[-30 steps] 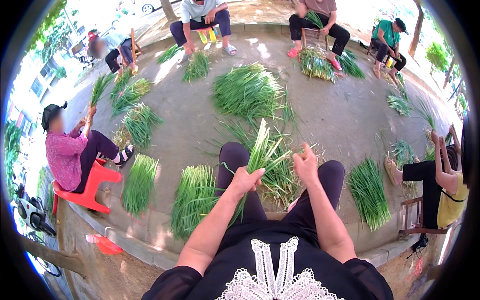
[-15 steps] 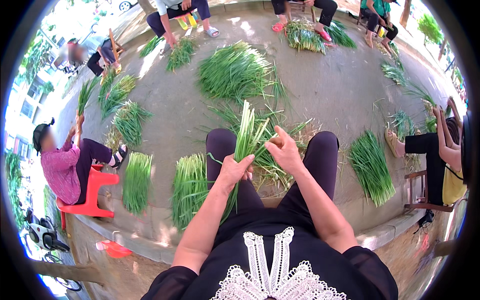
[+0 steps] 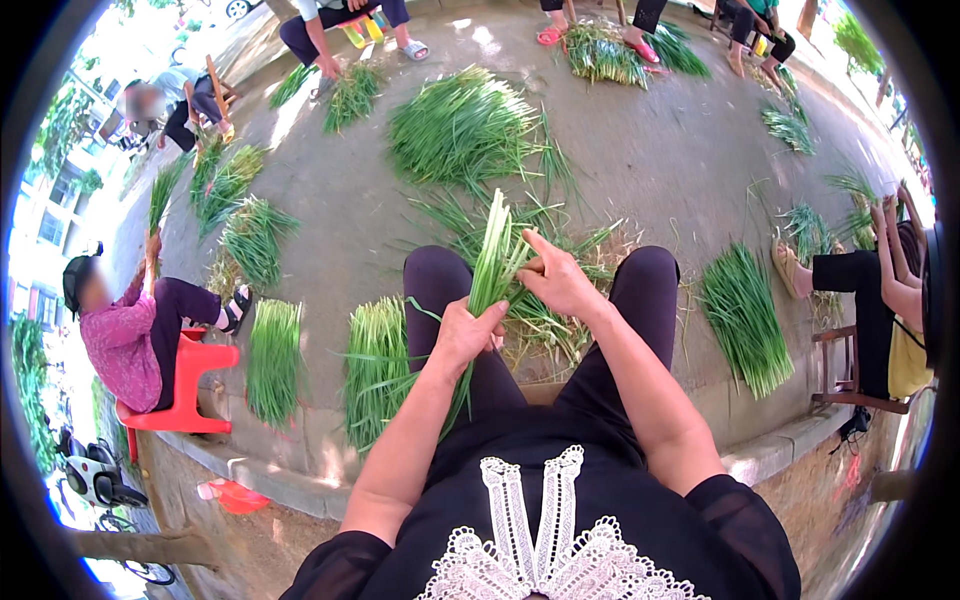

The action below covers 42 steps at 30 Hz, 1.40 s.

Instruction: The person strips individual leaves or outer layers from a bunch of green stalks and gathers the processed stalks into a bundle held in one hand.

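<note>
My left hand [image 3: 468,332] is closed round a bunch of chives [image 3: 494,245], held upright above my lap. Its pale stalk ends point up and the green blades hang below my fist. At the right side of the bunch, my right hand [image 3: 562,283] touches the stalks, with the index finger partly stretched and the thumb against them. What lies between those fingers is too small to make out fully. Between my knees lies a loose heap of trimmings [image 3: 550,335]. Beyond it, more chive blades [image 3: 450,212] are scattered on the ground.
A large chive pile [image 3: 460,130] lies ahead. Neat bundles rest to my left [image 3: 375,370] and right [image 3: 745,320]. A person on a red plastic stool [image 3: 190,385] sits at left, another person on a wooden chair [image 3: 850,370] at right. Others sit around the far side with chives.
My right hand has moved left and slightly down from beside the bunch, and its fingers now meet the stalks. My left hand keeps its hold, shifted slightly.
</note>
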Each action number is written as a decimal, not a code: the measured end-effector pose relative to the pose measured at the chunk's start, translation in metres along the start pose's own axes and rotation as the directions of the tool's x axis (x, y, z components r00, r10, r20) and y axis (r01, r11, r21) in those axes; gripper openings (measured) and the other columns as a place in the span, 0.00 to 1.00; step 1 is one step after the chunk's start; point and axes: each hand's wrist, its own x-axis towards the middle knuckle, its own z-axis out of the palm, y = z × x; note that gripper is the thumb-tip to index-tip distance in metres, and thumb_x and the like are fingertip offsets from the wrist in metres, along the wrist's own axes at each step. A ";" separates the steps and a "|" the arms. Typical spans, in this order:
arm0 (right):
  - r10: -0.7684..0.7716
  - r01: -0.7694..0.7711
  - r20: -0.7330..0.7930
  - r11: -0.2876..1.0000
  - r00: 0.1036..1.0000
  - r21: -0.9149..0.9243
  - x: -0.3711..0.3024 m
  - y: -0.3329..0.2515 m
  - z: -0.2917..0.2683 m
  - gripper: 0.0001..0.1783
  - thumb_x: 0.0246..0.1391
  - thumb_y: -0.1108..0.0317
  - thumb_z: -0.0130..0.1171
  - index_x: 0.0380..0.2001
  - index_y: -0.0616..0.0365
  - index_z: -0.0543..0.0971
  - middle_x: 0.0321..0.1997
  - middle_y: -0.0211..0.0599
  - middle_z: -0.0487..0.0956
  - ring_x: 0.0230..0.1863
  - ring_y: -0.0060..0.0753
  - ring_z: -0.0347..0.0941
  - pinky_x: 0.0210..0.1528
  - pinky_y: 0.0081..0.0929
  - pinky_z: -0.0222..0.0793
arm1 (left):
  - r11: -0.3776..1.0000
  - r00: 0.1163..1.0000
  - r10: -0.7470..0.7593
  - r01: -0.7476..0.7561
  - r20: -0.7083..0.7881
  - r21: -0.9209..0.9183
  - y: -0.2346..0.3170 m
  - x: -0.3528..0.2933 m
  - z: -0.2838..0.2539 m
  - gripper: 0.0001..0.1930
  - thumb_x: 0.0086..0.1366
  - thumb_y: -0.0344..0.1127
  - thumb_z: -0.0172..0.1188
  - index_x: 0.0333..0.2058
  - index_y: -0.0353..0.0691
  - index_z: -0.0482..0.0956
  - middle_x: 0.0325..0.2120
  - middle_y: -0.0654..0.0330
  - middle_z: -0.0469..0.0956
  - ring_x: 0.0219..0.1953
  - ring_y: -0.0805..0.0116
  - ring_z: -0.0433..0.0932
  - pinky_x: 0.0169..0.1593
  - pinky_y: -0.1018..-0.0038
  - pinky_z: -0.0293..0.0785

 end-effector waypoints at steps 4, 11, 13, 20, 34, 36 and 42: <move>0.028 -0.031 -0.080 0.999 0.996 -0.040 0.004 -0.010 -0.015 0.32 0.47 0.73 0.53 0.57 0.70 0.58 0.17 0.35 0.72 0.20 0.23 0.64 0.31 0.23 0.64 | 0.998 0.999 -0.029 0.028 -0.022 -0.058 0.001 -0.002 -0.001 0.09 0.58 0.36 0.59 0.27 0.36 0.75 0.15 0.64 0.73 0.12 0.80 0.67 0.16 0.83 0.62; 0.087 -0.092 -0.361 0.996 0.929 0.002 0.006 -0.004 -0.033 0.30 0.48 0.70 0.52 0.56 0.65 0.61 0.38 0.45 0.77 0.37 0.32 0.72 0.45 0.26 0.66 | 0.995 0.999 -0.036 0.033 -0.026 -0.091 0.005 -0.004 -0.001 0.09 0.58 0.37 0.59 0.28 0.36 0.75 0.15 0.63 0.74 0.12 0.80 0.67 0.16 0.83 0.63; 0.124 -0.138 -0.184 0.988 0.975 -0.065 0.003 -0.003 -0.032 0.35 0.49 0.67 0.54 0.60 0.63 0.55 0.56 0.51 0.67 0.55 0.43 0.66 0.57 0.29 0.60 | 0.997 0.999 -0.035 0.033 -0.020 -0.076 0.005 -0.003 0.002 0.09 0.58 0.37 0.59 0.27 0.36 0.75 0.15 0.63 0.74 0.12 0.80 0.67 0.16 0.83 0.63; 0.028 -0.028 -0.010 1.000 1.000 -0.007 -0.002 0.012 0.011 0.34 0.49 0.71 0.54 0.59 0.66 0.55 0.41 0.50 0.76 0.42 0.36 0.73 0.45 0.29 0.66 | 1.000 1.000 -0.020 0.020 0.004 -0.018 0.005 -0.003 0.001 0.09 0.59 0.35 0.57 0.28 0.35 0.74 0.14 0.62 0.73 0.12 0.78 0.69 0.15 0.83 0.62; -0.116 0.097 -0.308 0.992 0.944 -0.079 -0.006 0.011 -0.001 0.27 0.49 0.75 0.53 0.54 0.68 0.62 0.25 0.37 0.76 0.25 0.21 0.69 0.34 0.19 0.66 | 0.999 0.999 -0.031 0.030 -0.031 -0.039 0.008 -0.007 0.002 0.10 0.58 0.38 0.59 0.26 0.36 0.75 0.15 0.63 0.74 0.12 0.80 0.67 0.16 0.82 0.63; -0.084 0.065 -0.358 0.996 0.930 -0.063 -0.006 0.014 -0.007 0.26 0.50 0.74 0.52 0.54 0.68 0.63 0.26 0.37 0.77 0.26 0.22 0.70 0.35 0.19 0.66 | 0.999 0.999 -0.030 0.029 -0.032 -0.041 0.008 -0.007 0.002 0.10 0.58 0.38 0.59 0.27 0.36 0.75 0.15 0.63 0.74 0.12 0.80 0.67 0.16 0.82 0.63; 0.059 -0.110 -0.575 0.993 0.816 -0.054 -0.007 0.019 -0.037 0.25 0.49 0.71 0.51 0.53 0.65 0.65 0.25 0.41 0.77 0.27 0.29 0.73 0.36 0.25 0.68 | 0.996 0.999 -0.030 0.027 -0.034 -0.082 0.006 -0.007 0.001 0.10 0.58 0.38 0.59 0.27 0.36 0.75 0.15 0.63 0.74 0.12 0.79 0.67 0.16 0.82 0.63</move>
